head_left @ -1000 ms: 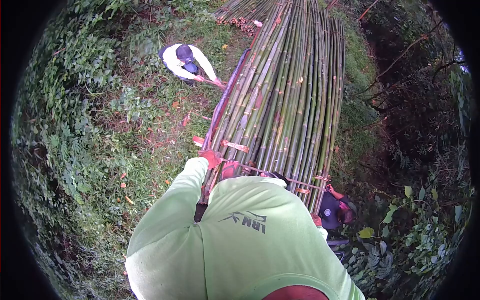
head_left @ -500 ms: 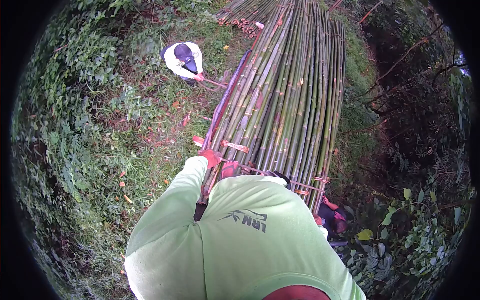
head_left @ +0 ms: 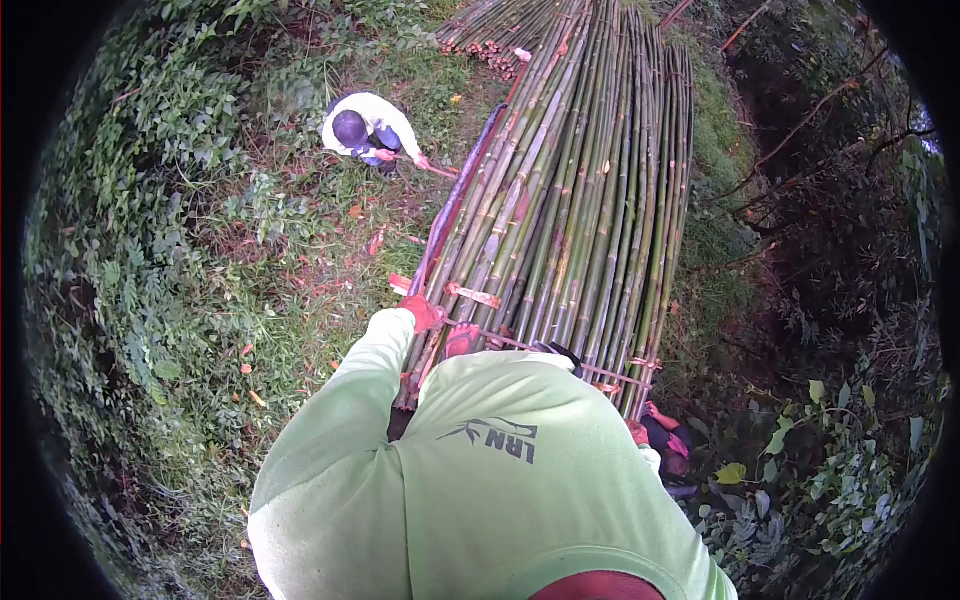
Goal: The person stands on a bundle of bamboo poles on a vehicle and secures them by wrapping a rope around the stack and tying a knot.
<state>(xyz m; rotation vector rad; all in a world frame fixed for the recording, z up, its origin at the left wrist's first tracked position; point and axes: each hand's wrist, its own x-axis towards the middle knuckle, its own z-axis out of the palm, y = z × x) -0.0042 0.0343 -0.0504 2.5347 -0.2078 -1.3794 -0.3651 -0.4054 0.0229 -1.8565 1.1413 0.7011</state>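
Note:
A large load of long green bamboo poles (head_left: 560,220) stretches away in front of me. A thin rope (head_left: 530,347) crosses over its near end. My left hand (head_left: 424,313) is closed on this rope at the load's left edge. My right hand (head_left: 637,432) is at the right edge by the pole ends, mostly hidden behind my green shirt (head_left: 480,470); its fingers are hard to make out. My sandalled foot (head_left: 462,340) rests on the poles between my hands.
On the grass at left, a person in a white top (head_left: 370,125) holds a rope (head_left: 438,171) running to the load. Another person in dark clothing (head_left: 672,440) is low at the right. More cut bamboo (head_left: 490,35) lies behind. Dense plants (head_left: 130,250) border both sides.
The person in the white top has leaned over and shifted, one arm now stretched toward the load with the rope pulled straighter. The person at right has moved slightly. My hands have stayed put.

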